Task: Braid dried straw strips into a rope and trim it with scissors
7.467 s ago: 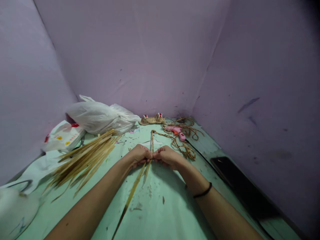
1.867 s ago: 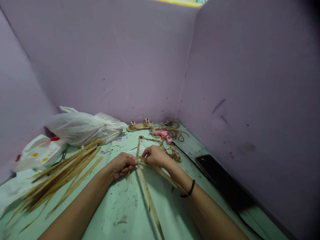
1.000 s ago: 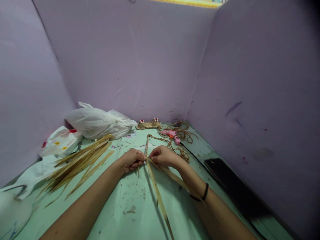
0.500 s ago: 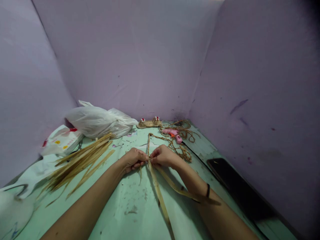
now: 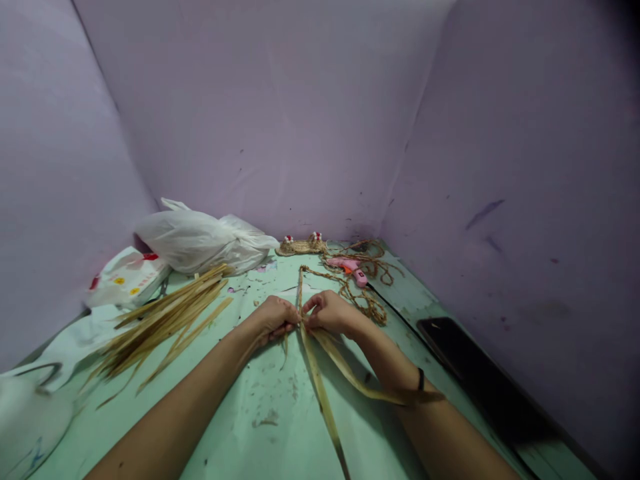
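My left hand is closed, pinching the near end of a thin braided cord of dried plant fibre. Close against it on the right, my right hand pinches at the same spot, its fingers curled on the strips. From the pinch, one long flat dried strip runs down toward the bottom of the view. A second dried strip trails to the right and lies over my right forearm. The cord's finished length continues away into a loose coil. Exactly how the strips cross is hidden by my fingers.
On the left lies a bundle of dried strips, with a white bag and a box behind. A pink glue gun and woven slippers sit at the back. A dark phone-like slab lies right.
Both hands stay together at the end of the cord, with only small finger movements. The whole view has shifted slightly, so everything appears a little further right.
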`<state>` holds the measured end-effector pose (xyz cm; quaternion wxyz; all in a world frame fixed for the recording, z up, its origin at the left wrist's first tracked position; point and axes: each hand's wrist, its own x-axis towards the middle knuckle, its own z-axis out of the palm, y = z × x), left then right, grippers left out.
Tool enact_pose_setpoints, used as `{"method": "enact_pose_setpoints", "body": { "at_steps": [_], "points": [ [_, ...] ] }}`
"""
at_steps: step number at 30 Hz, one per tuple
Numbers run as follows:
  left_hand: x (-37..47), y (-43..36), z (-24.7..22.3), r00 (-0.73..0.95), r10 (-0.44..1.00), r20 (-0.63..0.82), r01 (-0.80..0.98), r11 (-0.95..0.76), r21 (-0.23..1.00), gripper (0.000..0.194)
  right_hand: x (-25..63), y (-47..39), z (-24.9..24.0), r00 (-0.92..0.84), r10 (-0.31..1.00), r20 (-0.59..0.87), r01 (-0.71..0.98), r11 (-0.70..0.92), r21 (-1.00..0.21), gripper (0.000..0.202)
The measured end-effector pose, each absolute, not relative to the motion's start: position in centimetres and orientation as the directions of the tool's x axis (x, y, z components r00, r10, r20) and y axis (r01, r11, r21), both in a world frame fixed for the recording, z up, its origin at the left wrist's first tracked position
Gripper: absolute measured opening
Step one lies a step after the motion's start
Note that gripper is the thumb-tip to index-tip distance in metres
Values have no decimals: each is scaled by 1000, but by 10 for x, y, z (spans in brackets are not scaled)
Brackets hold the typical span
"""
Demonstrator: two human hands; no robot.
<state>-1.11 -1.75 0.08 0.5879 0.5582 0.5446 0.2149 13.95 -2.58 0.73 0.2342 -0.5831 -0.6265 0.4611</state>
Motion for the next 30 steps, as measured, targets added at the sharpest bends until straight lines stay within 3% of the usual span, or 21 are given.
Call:
{"method": "enact_pose_setpoints", "body": {
  "at_steps": [10, 22, 30],
  "points": [
    [-10, -18, -6, 312, 882, -354, 345, 242, 907, 5, 139, -30, 11, -187, 902, -390, 218, -349, -911, 11],
    [-10, -21, 1, 326, 870, -370, 330, 262, 907, 17, 144, -28, 14, -178, 860, -479, 281, -422, -862, 17],
    [-12, -20, -2, 349, 866, -360, 316, 253, 915, 26, 148, -23, 4, -201, 875, -440, 367, -349, -862, 12]
  ]
}}
